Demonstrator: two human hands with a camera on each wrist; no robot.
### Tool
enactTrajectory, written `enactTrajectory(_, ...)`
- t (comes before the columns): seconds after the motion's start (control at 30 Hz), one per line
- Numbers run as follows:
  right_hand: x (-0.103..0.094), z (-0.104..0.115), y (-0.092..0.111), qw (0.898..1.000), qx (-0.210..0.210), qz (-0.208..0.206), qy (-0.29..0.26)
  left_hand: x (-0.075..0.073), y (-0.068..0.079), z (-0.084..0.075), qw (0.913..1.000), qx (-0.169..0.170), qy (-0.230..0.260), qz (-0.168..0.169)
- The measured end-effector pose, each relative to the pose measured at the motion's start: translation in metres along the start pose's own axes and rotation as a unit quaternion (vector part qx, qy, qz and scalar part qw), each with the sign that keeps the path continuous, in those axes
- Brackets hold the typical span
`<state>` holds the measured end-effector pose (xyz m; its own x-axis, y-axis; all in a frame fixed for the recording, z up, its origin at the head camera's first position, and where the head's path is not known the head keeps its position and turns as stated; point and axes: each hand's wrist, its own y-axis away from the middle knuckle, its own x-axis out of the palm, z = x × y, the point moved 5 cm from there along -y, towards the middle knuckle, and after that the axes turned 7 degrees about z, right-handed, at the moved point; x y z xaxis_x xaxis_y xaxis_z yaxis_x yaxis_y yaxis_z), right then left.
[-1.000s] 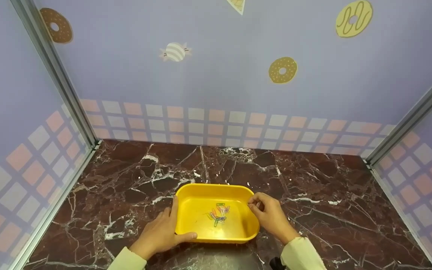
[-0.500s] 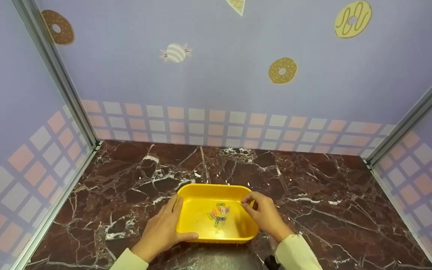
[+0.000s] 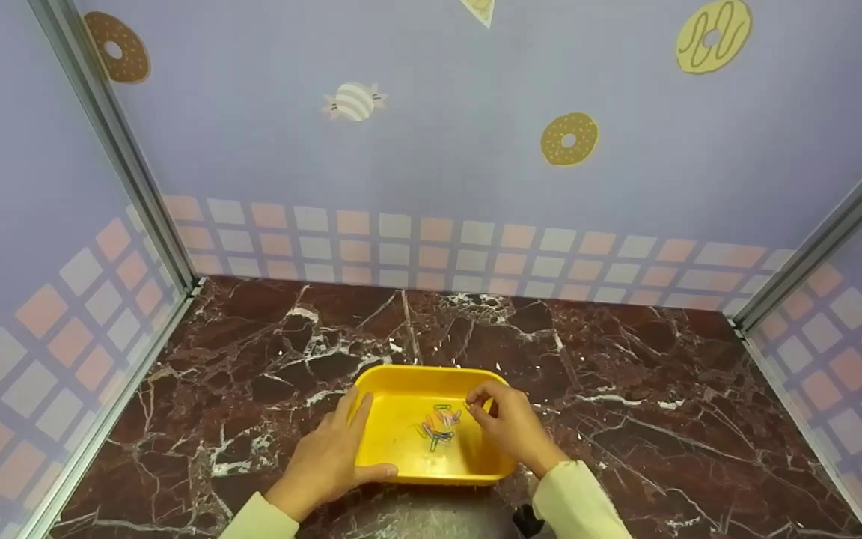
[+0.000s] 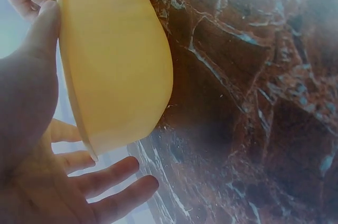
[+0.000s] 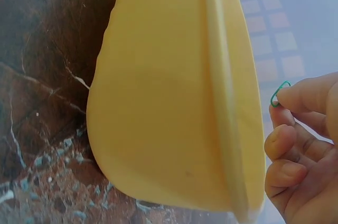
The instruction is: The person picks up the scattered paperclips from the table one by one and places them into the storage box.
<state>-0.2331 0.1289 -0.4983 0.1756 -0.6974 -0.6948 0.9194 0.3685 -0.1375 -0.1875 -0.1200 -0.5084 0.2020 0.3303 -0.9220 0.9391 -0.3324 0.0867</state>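
A yellow plastic tray (image 3: 431, 475) stands on the marble-patterned table, with a small heap of coloured paper clips (image 3: 438, 428) on its floor. At its left side my left hand (image 3: 324, 457) rests against the rim, fingers spread and fairly straight, thumb along the near edge. In the left wrist view the fingers of that hand (image 4: 108, 182) fan out around the tray's corner. Over the tray's right part, my right hand (image 3: 509, 423) pinches a green paper clip (image 5: 280, 93) between thumb and forefinger; its other fingers are curled.
The dark red marble tabletop (image 3: 663, 419) carries several small white specks behind the tray. Patterned lilac wall panels (image 3: 446, 150) enclose the back and both sides. A black object (image 3: 527, 520) shows by the right sleeve (image 3: 577, 498).
My right hand has moved left from the tray's right rim to over its inside, close to the heap of clips. The left hand has stayed at the left rim with only a slight shift.
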Motion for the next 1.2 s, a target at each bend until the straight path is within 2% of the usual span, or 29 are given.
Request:
enactTrajectory(0.23, 0.01, -0.001, -0.007, 1.0, 0.005, 0.015, 0.002, -0.002, 0.0, 0.0, 1.0, 0.003, -0.002, 0.005)
enactTrajectory(0.77, 0.034, 0.006, -0.019, 0.999, -0.007, 0.052, 0.0, -0.003, 0.002, 0.0, 0.9996, 0.021, -0.005, -0.017)
enactTrajectory(1.03, 0.042, 0.007, -0.02, 0.997, 0.014, 0.078, -0.02, -0.002, 0.001, 0.001, 0.9999, 0.009, 0.007, 0.001)
enactTrajectory(1.2, 0.044, 0.007, -0.02, 0.997, 0.012, 0.08, -0.012, -0.002, 0.002, 0.001, 0.9999, 0.014, 0.01, -0.001)
